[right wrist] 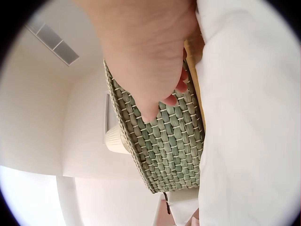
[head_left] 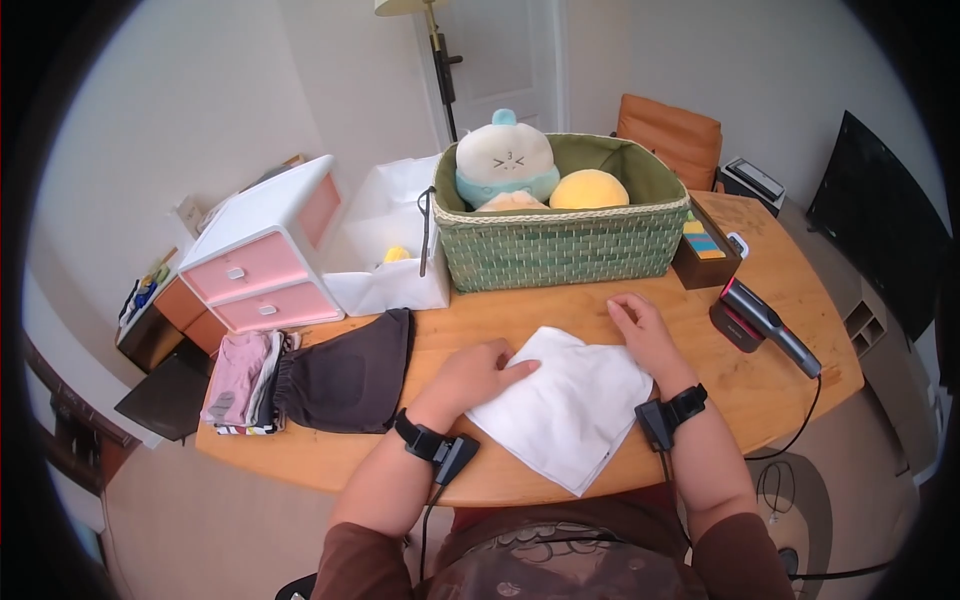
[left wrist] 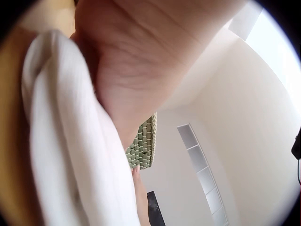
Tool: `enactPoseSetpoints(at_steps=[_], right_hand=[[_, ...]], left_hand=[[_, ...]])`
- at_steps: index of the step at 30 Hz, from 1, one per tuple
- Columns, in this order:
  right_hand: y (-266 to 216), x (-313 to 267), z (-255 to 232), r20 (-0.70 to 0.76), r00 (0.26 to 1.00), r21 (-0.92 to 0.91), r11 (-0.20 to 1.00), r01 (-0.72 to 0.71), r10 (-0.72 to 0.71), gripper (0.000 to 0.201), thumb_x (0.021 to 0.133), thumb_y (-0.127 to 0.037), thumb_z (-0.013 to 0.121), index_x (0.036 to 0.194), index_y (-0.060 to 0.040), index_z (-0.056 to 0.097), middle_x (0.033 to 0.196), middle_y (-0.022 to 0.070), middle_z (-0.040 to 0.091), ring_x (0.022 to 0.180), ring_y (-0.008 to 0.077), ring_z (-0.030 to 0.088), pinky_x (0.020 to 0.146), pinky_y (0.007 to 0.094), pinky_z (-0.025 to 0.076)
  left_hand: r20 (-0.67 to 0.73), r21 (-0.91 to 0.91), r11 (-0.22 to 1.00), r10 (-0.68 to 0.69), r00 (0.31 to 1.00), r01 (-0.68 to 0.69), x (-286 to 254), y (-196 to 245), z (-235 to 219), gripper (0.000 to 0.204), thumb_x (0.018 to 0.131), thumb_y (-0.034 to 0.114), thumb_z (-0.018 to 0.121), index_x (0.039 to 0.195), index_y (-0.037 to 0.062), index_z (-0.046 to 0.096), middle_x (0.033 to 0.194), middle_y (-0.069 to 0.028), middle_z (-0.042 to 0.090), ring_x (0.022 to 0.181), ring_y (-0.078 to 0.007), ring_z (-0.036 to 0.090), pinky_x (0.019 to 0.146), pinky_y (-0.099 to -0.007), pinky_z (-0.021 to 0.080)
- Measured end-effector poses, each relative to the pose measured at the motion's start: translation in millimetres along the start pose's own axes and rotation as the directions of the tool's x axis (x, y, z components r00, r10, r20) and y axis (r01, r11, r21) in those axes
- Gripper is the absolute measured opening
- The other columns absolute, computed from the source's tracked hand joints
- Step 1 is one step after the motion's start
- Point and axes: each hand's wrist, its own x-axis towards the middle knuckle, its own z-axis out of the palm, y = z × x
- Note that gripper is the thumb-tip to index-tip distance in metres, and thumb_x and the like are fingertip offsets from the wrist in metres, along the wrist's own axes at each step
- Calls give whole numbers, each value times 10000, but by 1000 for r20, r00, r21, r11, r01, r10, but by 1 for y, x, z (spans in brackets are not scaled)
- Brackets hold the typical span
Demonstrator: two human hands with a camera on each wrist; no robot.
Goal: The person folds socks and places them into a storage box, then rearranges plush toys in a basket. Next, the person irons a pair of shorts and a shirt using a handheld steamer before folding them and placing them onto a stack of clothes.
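Observation:
A white cloth (head_left: 565, 410), folded into a rough diamond, lies on the wooden table (head_left: 740, 400) near its front edge. My left hand (head_left: 472, 375) rests at the cloth's upper left edge, thumb over it, other fingers mostly hidden. At the upper right edge is my right hand (head_left: 642, 330), its fingers loosely bent and holding nothing. The left wrist view has the cloth (left wrist: 70, 141) in thick folds beside the left palm (left wrist: 136, 56). In the right wrist view the cloth (right wrist: 249, 113) is beside the right hand (right wrist: 146, 56), whose fingertips are free of it.
Behind the hands stands a green woven basket (head_left: 565, 250) with plush toys (head_left: 505, 165). To the left are dark folded shorts (head_left: 345, 375), a clothes stack (head_left: 240, 380), pink drawers (head_left: 265, 275) and a white bin (head_left: 390, 285). A corded dark appliance (head_left: 765, 325) and brown box (head_left: 708, 265) are right.

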Motion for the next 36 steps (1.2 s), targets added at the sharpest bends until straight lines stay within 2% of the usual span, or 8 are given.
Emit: enactPoseSetpoints(at_steps=[4,6,7,9,12,25,33,36], right_hand=[[31,8,4,-94,991,188,979,-75,94,259,976,-226,612,1037,24,637,981,79,644,923,145,580,824,265,466],[38,11,1,-124,989,226,973,-49,78,247,974,-222,618,1024,19,640,935,53,643,890,122,572,794,255,463],[41,12,0,-148,986,263,964,-30,71,235,973,-217,623,1010,14,642,888,27,641,857,99,563,765,244,460],[45,14,1,-185,979,292,956,-30,87,223,972,-215,627,995,6,645,865,5,634,819,80,553,735,232,451],[47,15,3,-207,973,338,941,-28,103,204,969,-210,634,974,-7,648,832,-24,624,766,50,533,688,211,434],[44,13,5,-188,980,276,961,-14,68,200,953,-187,652,967,13,646,843,-6,632,782,67,548,707,228,452],[44,13,5,-174,982,248,968,-27,72,147,957,-162,642,948,-16,633,825,-46,593,777,39,520,701,208,428],[49,14,5,-177,981,242,970,-29,73,166,947,-172,654,949,-6,640,829,-24,612,781,57,534,710,223,443]], left_hand=[[-15,-25,996,85,996,-85,4,-1,8,504,849,480,710,1006,3,684,861,-147,693,803,-251,671,743,-344,517],[128,-317,948,67,989,-24,4,-1,8,442,866,372,720,1077,-14,671,927,-144,712,856,-228,684,776,-333,524],[118,-311,950,69,991,-29,4,-2,11,442,866,372,720,1077,-14,671,927,-144,712,856,-228,684,776,-333,524],[195,-699,714,132,972,43,-1,-1,14,384,906,239,693,1179,-22,622,1015,-90,702,895,-149,661,807,-299,522],[142,-779,627,145,979,21,-24,7,2,377,940,183,645,1254,-11,570,1082,-63,682,920,-122,645,835,-288,518],[-330,-622,777,-146,933,-98,-125,-40,-131,406,910,126,658,1262,-40,541,1101,-75,672,921,-108,643,814,-263,527],[-368,-674,734,-243,897,-78,-123,-105,-167,456,909,149,638,1309,-38,524,1133,-119,675,929,-146,669,840,-287,535],[-288,-707,701,-403,869,90,-116,-143,-168,433,905,170,652,1266,-41,541,1120,-134,676,923,-146,670,822,-291,539]])
